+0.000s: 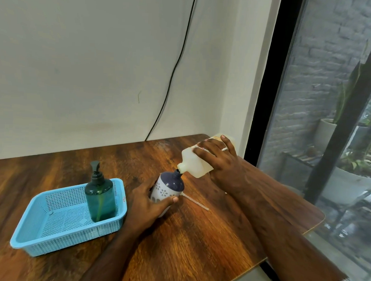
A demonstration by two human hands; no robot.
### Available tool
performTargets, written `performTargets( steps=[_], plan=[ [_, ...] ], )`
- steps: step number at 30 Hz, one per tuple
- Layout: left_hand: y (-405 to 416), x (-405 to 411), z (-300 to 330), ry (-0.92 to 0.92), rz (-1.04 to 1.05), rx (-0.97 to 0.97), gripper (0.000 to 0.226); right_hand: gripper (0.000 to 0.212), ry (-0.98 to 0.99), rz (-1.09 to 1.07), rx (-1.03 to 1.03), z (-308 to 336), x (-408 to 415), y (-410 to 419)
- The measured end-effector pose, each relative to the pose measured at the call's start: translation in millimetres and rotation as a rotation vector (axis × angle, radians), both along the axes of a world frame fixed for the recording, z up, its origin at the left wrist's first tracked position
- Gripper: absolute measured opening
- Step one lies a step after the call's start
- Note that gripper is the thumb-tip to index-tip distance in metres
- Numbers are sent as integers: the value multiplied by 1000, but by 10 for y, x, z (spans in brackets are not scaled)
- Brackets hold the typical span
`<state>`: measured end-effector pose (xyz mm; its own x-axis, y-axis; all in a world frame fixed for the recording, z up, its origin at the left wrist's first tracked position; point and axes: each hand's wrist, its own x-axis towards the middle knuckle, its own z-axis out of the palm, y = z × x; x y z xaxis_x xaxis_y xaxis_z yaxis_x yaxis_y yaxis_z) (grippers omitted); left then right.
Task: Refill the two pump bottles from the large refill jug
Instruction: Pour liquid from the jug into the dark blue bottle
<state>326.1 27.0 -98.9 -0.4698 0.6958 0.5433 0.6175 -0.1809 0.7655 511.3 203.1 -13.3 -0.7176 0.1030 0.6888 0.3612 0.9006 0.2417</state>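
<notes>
Right now the right hand [218, 163] is wrapped over a translucent whitish plastic refill jug [197, 162], tipped steeply so its short spout sits right at the dark neck of a white pump bottle with a navy dome top and floral pattern [168, 187]. That bottle is tilted toward the jug, its pump off, gripped around the body by the left hand [150, 202], thumb across the front. Both are over the dark wooden table [197, 236]. Just beside the bottle lies a thin pale dip tube [195, 202]. Further left, a dark green translucent pump bottle [100, 197] stands upright, pump on, inside a light blue perforated plastic basket [55, 238].
</notes>
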Motion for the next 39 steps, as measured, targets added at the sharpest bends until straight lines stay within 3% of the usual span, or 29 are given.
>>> performTargets(
  steps=[39],
  plan=[
    [7, -4, -27, -33, 7, -13, 70, 87, -25, 19, -3, 31, -8, -11]
  ],
)
